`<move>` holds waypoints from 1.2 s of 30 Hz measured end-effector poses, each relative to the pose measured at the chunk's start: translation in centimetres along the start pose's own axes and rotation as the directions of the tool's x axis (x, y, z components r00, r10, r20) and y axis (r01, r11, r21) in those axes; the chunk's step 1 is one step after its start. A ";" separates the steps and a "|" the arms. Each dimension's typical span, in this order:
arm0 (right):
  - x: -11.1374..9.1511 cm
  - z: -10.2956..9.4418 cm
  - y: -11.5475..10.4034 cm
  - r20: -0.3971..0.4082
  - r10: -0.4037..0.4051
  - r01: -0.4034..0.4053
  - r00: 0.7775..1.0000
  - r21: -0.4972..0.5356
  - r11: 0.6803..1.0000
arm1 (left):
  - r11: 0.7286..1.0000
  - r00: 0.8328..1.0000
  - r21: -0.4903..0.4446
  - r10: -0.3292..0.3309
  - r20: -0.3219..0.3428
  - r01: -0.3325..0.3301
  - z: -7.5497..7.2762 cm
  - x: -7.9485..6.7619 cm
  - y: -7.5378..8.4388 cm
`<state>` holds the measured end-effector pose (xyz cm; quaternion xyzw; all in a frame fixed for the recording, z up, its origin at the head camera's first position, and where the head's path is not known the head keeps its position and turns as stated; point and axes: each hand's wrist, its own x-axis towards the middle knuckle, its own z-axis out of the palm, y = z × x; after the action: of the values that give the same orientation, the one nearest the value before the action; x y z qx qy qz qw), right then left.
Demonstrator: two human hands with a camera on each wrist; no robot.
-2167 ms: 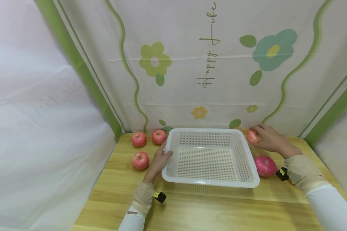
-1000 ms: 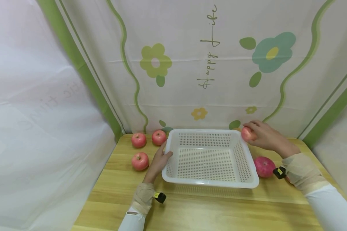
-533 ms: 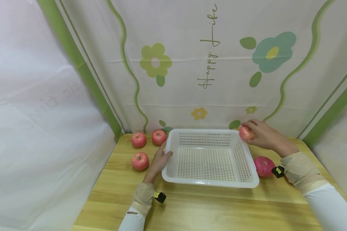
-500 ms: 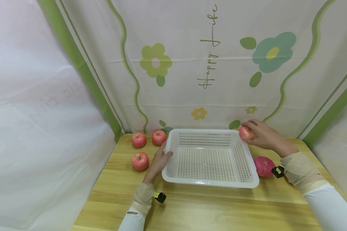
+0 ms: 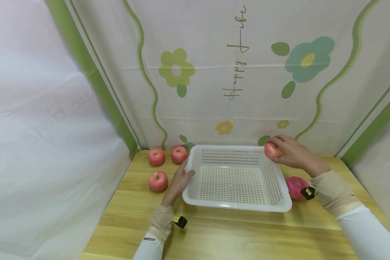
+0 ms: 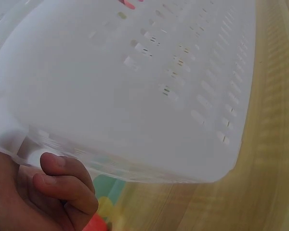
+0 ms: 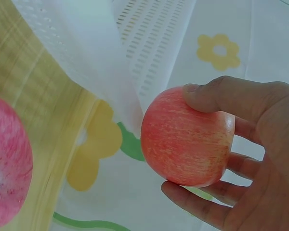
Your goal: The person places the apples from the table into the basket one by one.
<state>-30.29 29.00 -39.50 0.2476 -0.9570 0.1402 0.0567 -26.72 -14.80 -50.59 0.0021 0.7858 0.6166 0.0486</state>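
A white plastic basket (image 5: 235, 206) with slotted walls and floor is in the middle of the head view. At its left side my left hand (image 5: 179, 180) grips the rim, thumb on top; the left wrist view shows curled fingers (image 6: 70, 187) beneath the rim. My right hand (image 5: 290, 153) holds a red apple (image 5: 272, 150) over the basket's back right corner. In the right wrist view, thumb and fingers are around that apple (image 7: 185, 139), which overlaps the basket wall (image 7: 98, 62).
Three apples, at the back left (image 5: 156, 157), beside the basket (image 5: 179, 154) and nearer the front (image 5: 157, 181), lie on the wooden table (image 5: 117, 224). A larger deep-pink round fruit (image 5: 295, 187) lies right of the basket. A printed curtain (image 5: 208, 101) borders the table's back.
My right hand has carried the apple leftward, from beyond the basket's right side to over its back right corner. My left hand has kept its grip on the rim.
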 end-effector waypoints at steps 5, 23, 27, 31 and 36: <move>0.5 0.2 -0.4 0.002 -0.021 0.021 1.000 -0.002 1.000 | 1.000 1.000 -0.002 0.001 0.002 -0.001 0.0 0.1 0.0; 2.1 1.4 -1.5 -0.010 -0.076 0.076 0.997 0.021 0.997 | 1.000 1.000 0.001 0.005 -0.009 -0.005 0.1 0.1 0.0; 2.3 1.5 -1.9 0.007 -0.077 0.077 0.997 0.033 0.997 | 1.000 1.000 0.003 0.012 -0.011 -0.012 0.2 0.1 0.1; 2.6 1.7 -2.2 -0.003 -0.086 0.086 0.996 0.037 0.996 | 1.000 1.000 -0.004 0.012 -0.003 -0.012 0.1 -0.1 0.6; 2.9 2.3 -2.5 0.004 -0.071 0.071 0.997 0.037 0.997 | 1.000 1.000 -0.005 0.012 -0.005 -0.012 0.2 -0.2 0.6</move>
<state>-31.69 24.90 -40.56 0.2828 -0.9450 0.1550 0.0547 -26.59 -14.50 -50.01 0.0049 0.7842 0.6189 0.0429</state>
